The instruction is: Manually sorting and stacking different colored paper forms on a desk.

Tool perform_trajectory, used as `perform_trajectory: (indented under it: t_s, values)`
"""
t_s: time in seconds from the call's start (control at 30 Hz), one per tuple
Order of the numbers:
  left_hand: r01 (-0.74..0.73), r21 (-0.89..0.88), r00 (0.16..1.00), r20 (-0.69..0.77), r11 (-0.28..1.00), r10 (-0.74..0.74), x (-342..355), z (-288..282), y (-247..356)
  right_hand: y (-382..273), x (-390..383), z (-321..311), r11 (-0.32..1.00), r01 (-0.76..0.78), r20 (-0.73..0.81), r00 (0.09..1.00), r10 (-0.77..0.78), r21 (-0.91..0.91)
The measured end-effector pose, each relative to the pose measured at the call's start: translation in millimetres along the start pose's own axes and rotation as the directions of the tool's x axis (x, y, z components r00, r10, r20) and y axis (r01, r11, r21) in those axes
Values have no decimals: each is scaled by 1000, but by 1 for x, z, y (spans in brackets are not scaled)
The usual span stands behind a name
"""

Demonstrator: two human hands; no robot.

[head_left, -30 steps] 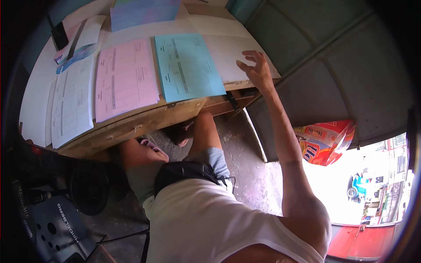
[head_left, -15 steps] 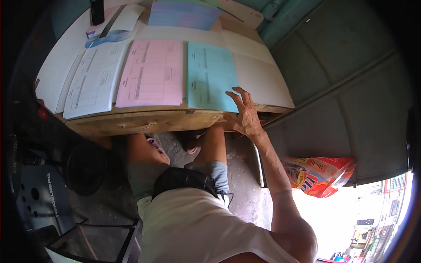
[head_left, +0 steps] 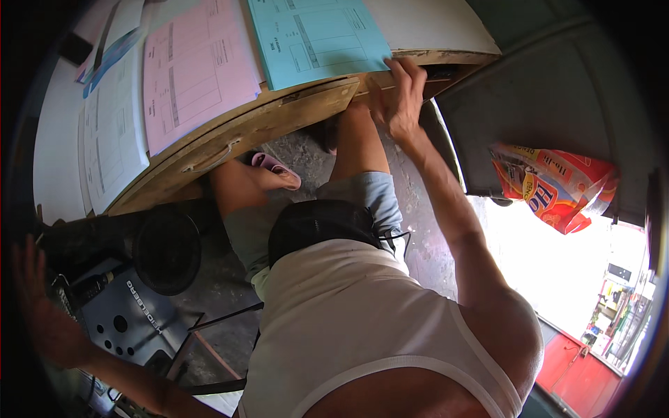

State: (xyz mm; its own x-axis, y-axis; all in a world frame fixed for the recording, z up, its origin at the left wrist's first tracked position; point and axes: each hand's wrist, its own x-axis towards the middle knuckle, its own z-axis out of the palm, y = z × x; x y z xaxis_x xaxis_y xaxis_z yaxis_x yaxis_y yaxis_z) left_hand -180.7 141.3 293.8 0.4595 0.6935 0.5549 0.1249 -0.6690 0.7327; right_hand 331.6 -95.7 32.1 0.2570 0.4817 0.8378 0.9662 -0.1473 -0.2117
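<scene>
My right hand (head_left: 404,97) is at the table's front edge, its bent fingertips at the near right corner of a teal stack of printed forms (head_left: 324,38). Its thumb stands apart below them, and I see nothing held. To the left lie a pink stack of forms (head_left: 198,70) and a white stack of forms (head_left: 115,132). My left hand (head_left: 49,313), dim at the far left rim, is raised with fingers stretched and spread. It is nearest to a grey machine panel (head_left: 132,320) and holds nothing.
The wooden table (head_left: 446,28) has a drawer with a handle (head_left: 209,159) under its front edge. A round black seat-like disc (head_left: 166,251) and a black frame (head_left: 216,386) stand lower left. A red plastic bag (head_left: 554,184) hangs by the dark panel at right.
The view has tilted down and turned, so the table sits higher. My left hand has come into view at the left. My right hand's fingers have come to the teal stack's corner.
</scene>
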Motion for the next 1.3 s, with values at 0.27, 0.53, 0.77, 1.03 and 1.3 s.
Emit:
perform_trajectory:
  t_s: [0.27, 0.53, 0.77, 1.03, 1.3]
  values:
    - [389, -216, 851, -289, 896, -439, -77, 52, -109, -76, -182, -82, 817, -560, 720, 510, 471, -138]
    - [308, -156, 934, -139, 938, -330, -38, 106, -152, -27, -174, -42, 757, -653, 599, 621, 506, 39]
    - [369, -109, 909, -165, 923, -383, -43, 91, -153, -25, -195, -53, 771, -636, 735, 531, 422, 16]
    - [396, -174, 877, -217, 902, -428, -38, 87, -174, 0, -209, 2, 697, -716, 696, 484, 531, -33]
    - [435, -226, 830, -275, 872, -486, -69, 74, -186, 33, -228, 87, 606, -795, 720, 406, 562, -25]
